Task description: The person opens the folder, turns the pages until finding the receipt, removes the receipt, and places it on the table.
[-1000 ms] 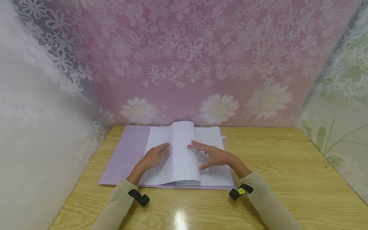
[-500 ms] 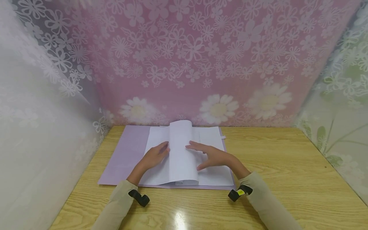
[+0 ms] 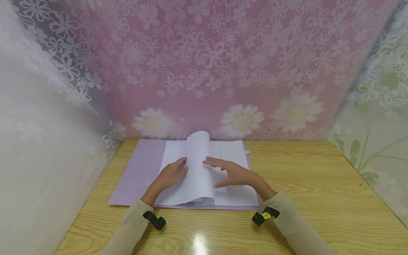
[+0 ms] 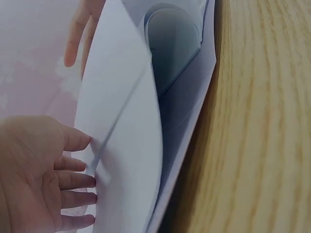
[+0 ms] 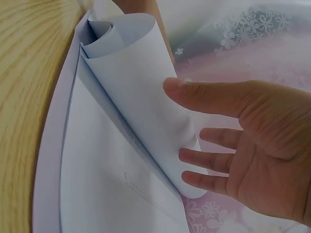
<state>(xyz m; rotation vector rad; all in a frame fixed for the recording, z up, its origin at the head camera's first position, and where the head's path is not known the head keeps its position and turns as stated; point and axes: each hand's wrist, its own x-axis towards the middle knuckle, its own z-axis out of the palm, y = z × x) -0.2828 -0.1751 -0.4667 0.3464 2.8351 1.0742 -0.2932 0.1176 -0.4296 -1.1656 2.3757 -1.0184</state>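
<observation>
A lilac folder [image 3: 141,166] lies spread on the wooden table, with white paper sheets [image 3: 234,152] on it. Along the middle, one sheet stands up in a curled white roll [image 3: 198,170] that bends over to the left. My right hand [image 3: 236,174] has its fingers extended against the right side of this curl; in the right wrist view the thumb [image 5: 204,94] touches the paper. On the left side, my left hand [image 3: 170,173] rests its spread fingertips at the paper, as the left wrist view shows. Neither hand is curled round the sheet.
A wood-grain table [image 3: 306,177] extends to the right and in front of the folder. Flower-patterned pink fabric [image 3: 204,71] hangs right behind it, with pale fabric on both sides. A small tab [image 3: 247,152] juts from the folder's right edge.
The curled sheet has shifted left, and its top now arches more roundly. My right hand has moved slightly left with it, while my left hand has stayed almost in place.
</observation>
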